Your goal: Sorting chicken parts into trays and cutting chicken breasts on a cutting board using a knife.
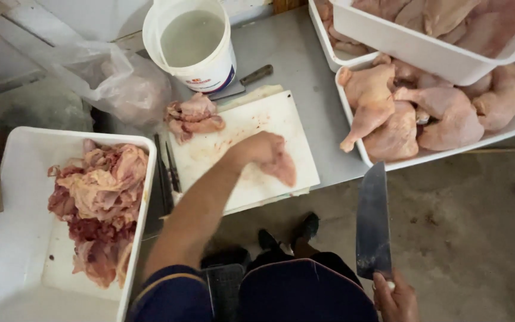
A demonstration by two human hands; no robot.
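Both hands closed: left on chicken piece, right gripping cleaver.

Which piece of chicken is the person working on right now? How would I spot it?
Find the white cutting board in the middle of the grey table. The left hand presses a pale pink chicken piece onto the board's near right part. Unlike the trimmings at the board's far left corner, it lies under a hand.
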